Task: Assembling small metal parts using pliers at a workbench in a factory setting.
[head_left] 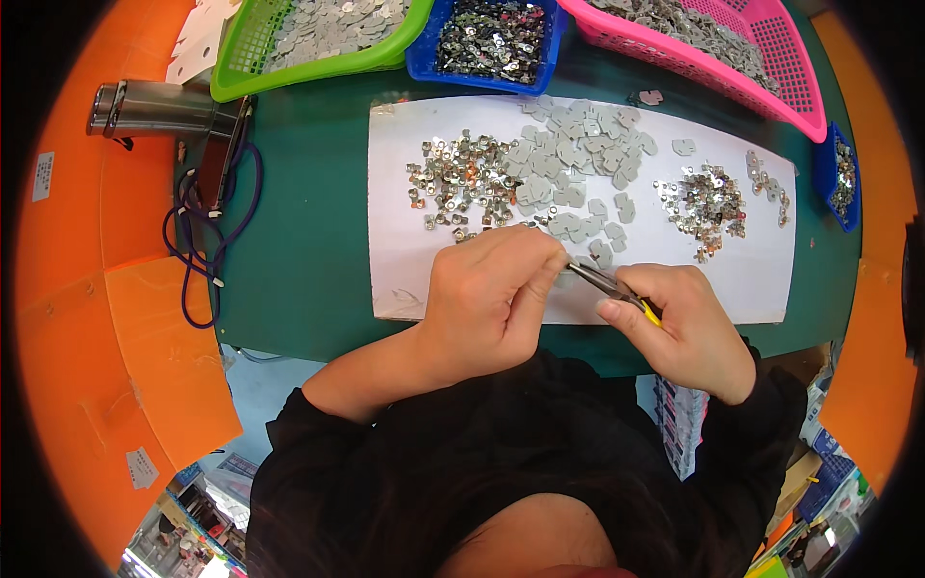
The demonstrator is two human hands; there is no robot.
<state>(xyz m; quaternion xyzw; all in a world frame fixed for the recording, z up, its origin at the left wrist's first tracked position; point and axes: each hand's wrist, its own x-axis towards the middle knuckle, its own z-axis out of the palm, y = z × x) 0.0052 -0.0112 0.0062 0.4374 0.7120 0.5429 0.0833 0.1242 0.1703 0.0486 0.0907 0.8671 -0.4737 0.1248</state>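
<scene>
My right hand is wrapped round a pair of pliers with dark metal jaws and yellow on the handle. Their jaws reach left to the fingertips of my left hand. That hand is closed in a pinch, and whatever lies in it is hidden by the fingers. Both hands are over the near edge of a white sheet. Just beyond them lies a heap of flat grey notched plates. Small shiny metal pieces are heaped to its left. Another pile of small metal pieces is on the right.
Along the far edge stand a green basket, a blue tray and a pink basket, all holding metal parts. A small blue bin is far right. At left are a steel flask and a purple cable. Orange panels flank the green table.
</scene>
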